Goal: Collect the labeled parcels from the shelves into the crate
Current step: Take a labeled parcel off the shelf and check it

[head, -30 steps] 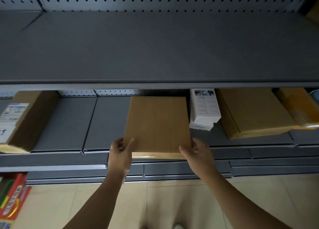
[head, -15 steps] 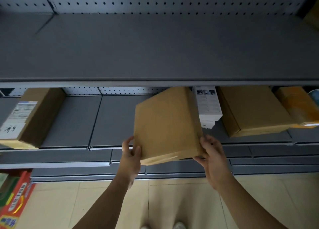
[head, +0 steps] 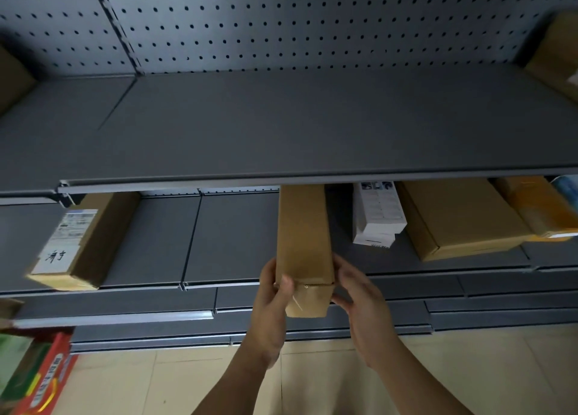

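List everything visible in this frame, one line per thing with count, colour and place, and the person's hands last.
held box: 1, brown cardboard, turned on edge at the front of the middle shelf, between both hands
labelled box: 1, brown with a white label, left end of the middle shelf
white box: 1, white with dark print, middle shelf right of the held box
flat box: 1, brown, middle shelf right of the white box
yellow parcel: 1, yellow-orange, far right of the middle shelf
shelves: dark grey metal, pegboard back; the upper one bare at centre
red carton: 1, red, bottom left on the floor
left hand: grips the held box's left side
right hand: on its right side
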